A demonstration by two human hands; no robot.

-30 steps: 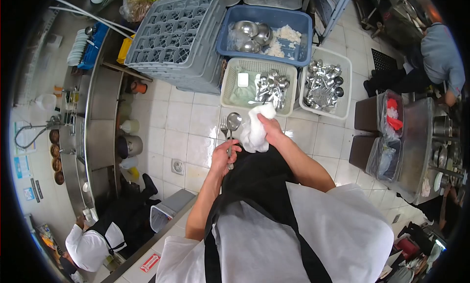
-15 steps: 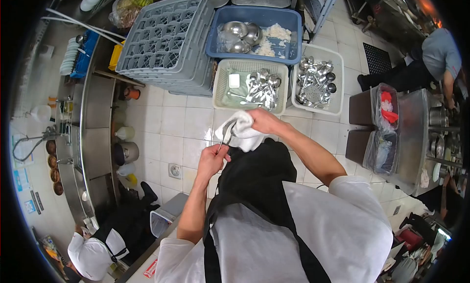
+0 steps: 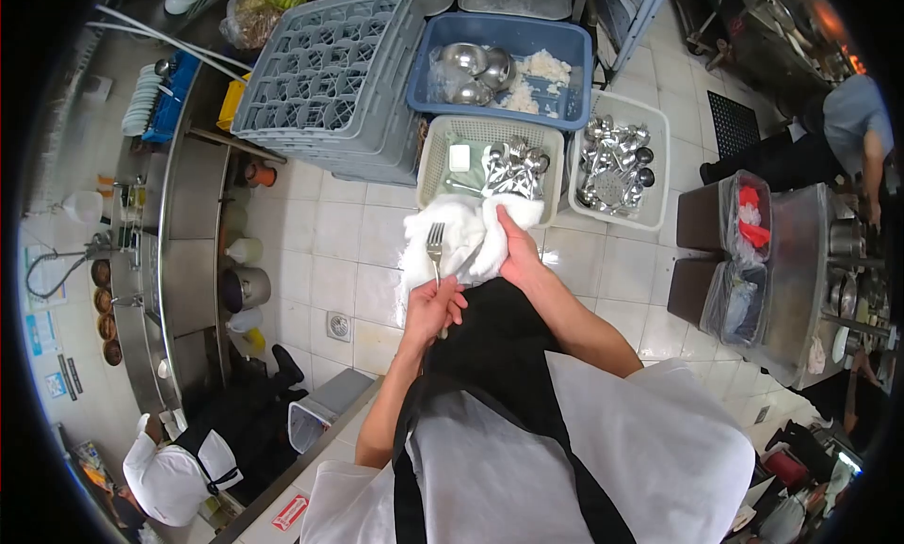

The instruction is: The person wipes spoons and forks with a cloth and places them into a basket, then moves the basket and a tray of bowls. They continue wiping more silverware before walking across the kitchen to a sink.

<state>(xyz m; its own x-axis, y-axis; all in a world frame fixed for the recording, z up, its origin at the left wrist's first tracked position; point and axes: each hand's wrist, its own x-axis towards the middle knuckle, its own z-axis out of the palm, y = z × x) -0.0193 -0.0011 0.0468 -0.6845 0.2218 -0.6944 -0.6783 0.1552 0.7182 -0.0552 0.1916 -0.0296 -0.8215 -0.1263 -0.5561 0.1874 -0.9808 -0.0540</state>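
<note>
This is a busy kitchen with a white tiled floor (image 3: pixel 348 233) and a long steel counter (image 3: pixel 193 224) down one side. On the floor stand tubs and crates. A stack of grey dish racks (image 3: pixel 330 69) sits next to a blue tub (image 3: pixel 565 45) with metal bowls (image 3: pixel 476 69) in it. In front are two pale baskets. The nearer basket (image 3: pixel 435 163) has a heap of shiny cutlery, and the other basket (image 3: pixel 659 158) is full of spoons and ladles.

A person in a white coat and black apron stands over them. The left hand (image 3: pixel 431 309) has its fingers closed tight round the handle of a fork (image 3: pixel 435 248), which points up with its prongs at the top. The right hand (image 3: pixel 513 252) has its fingers wrapped round a white cloth (image 3: pixel 447 233), bunched up just behind the fork and touching it. It looks like another piece of cutlery is tucked in the cloth, but I cannot tell for sure.

I think the fork is being wiped dry right now. It looks like a lot is left, because both baskets hold many pieces, and I cannot tell which ones are already wiped.

Another person in white crouches low by the counter (image 3: pixel 174 473), and someone in grey works far off (image 3: pixel 852 120).
</note>
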